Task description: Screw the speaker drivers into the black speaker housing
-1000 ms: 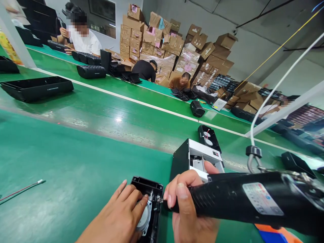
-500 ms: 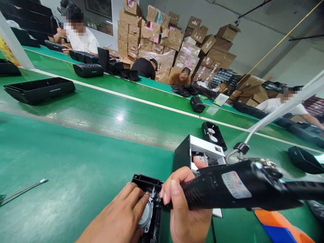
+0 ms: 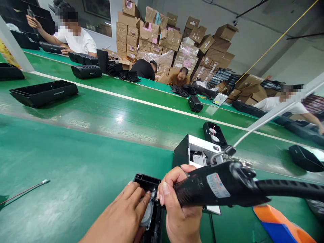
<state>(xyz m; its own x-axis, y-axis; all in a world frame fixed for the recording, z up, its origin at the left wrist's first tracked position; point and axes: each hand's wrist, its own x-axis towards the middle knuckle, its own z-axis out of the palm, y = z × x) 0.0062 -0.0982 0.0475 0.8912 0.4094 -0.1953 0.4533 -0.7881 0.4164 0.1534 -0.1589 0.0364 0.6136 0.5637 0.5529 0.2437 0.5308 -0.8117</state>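
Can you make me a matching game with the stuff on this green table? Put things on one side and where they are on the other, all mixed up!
Things:
1. electric screwdriver
2. round speaker
3. long black tray
4. red wire

Places:
A. lying alone at the near left
B. gripped in the right hand
C. far left on the belt
D. under the left hand fingers, in the black case

Pairs: 1-B, 2-D, 3-C, 4-A
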